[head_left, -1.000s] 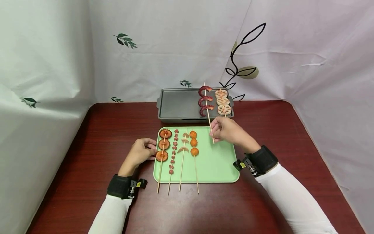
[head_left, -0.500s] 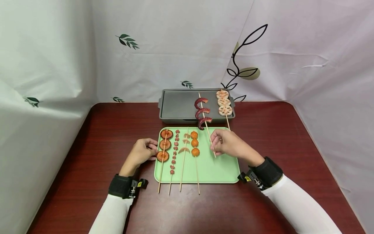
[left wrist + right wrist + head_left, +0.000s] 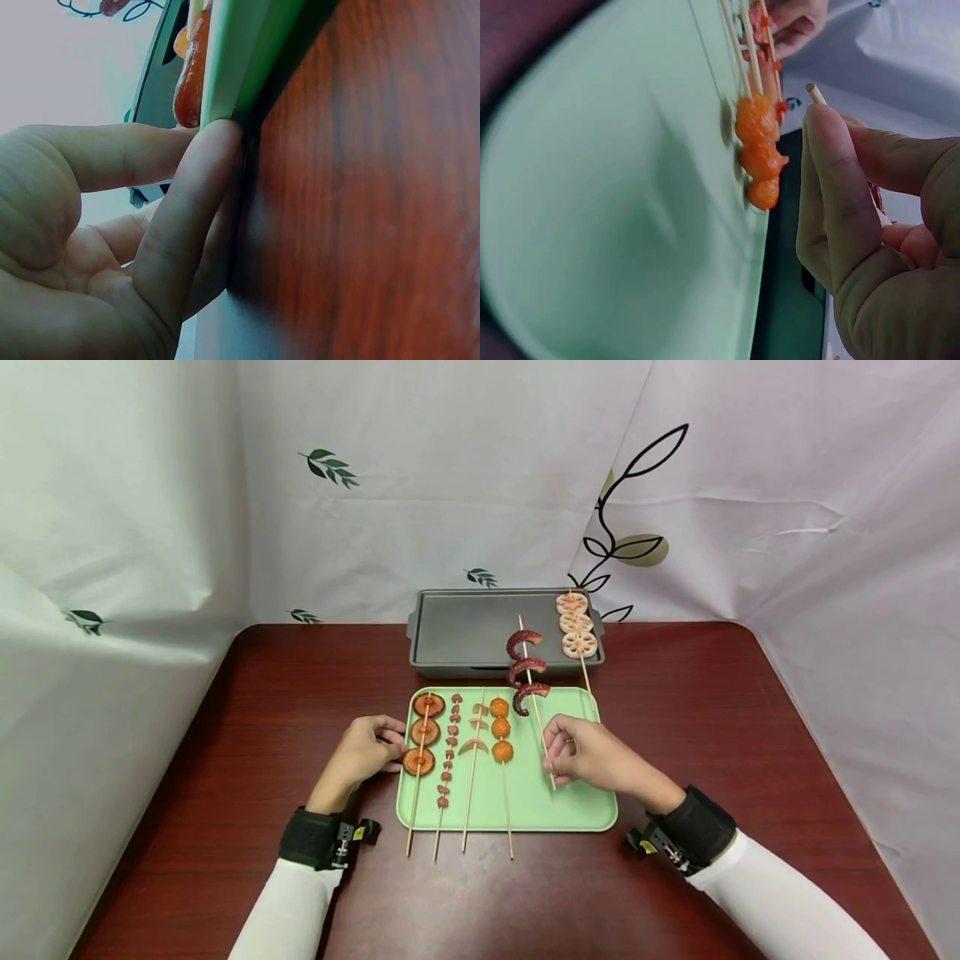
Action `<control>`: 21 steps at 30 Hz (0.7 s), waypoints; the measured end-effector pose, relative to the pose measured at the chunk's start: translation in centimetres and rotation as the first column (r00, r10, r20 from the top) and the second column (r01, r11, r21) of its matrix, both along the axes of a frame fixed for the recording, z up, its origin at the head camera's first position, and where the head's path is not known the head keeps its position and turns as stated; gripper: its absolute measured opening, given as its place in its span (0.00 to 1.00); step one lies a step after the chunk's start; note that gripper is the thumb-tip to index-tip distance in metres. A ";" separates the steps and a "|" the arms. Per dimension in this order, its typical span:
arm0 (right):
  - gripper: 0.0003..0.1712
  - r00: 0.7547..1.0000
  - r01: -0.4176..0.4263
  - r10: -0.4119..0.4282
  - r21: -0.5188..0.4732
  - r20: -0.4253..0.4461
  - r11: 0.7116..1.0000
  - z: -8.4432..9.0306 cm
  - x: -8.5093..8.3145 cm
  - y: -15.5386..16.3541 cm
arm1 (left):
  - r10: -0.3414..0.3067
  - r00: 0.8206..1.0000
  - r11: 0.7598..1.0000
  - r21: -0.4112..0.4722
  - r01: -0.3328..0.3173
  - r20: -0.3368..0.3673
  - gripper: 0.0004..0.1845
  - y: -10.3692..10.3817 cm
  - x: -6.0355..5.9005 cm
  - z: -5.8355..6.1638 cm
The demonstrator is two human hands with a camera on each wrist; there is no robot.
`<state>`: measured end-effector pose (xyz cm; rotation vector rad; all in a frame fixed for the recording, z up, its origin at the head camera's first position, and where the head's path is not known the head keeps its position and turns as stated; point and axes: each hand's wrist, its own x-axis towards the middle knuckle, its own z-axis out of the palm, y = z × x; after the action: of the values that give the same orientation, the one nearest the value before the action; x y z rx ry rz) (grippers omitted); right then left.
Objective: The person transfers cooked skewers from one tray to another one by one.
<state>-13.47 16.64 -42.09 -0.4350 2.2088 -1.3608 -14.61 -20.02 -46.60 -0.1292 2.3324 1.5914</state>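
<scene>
My right hand [image 3: 585, 752] pinches the lower stick of a skewer with dark red octopus tentacle pieces [image 3: 528, 667]. In the head view the skewer hangs above the right part of the green tray [image 3: 566, 810], its tip over the grill pan's front. In the right wrist view the stick end [image 3: 814, 93] pokes out between thumb and fingertips. At the tray's left rim, my left hand [image 3: 366, 745] holds the edge between thumb [image 3: 202, 187] and fingers, beside the mushroom-slice skewer [image 3: 424, 732]. Orange balls on a skewer [image 3: 500, 727] lie left of the octopus skewer.
Behind the tray stands a grey grill pan [image 3: 472, 627] with a lotus root skewer [image 3: 577, 623] on its right side. On the tray also lie a skewer of small reddish pieces [image 3: 450, 753] and one with pale curved slices [image 3: 474, 746]. Curtains surround the table.
My right hand has drawn the octopus skewer back from over the grill pan toward the tray. The left hand stays at the tray's rim.
</scene>
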 end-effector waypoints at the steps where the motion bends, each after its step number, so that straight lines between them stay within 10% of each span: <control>1: 0.09 1.000 -0.003 0.003 0.001 -0.001 1.000 -0.1 0.3 0.0 | 0.000 1.000 1.000 -0.002 0.000 0.001 0.16 0.0 0.0 0.0; 21: 0.09 0.994 -0.102 0.104 0.074 -0.017 0.992 -1.6 4.0 1.0 | -0.008 1.000 1.000 -0.001 0.008 -0.003 0.16 0.0 0.1 0.1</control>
<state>-9.48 17.62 -43.68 -0.5312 2.2129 -1.2232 -14.52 -20.04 -46.51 -0.1179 2.3330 1.5879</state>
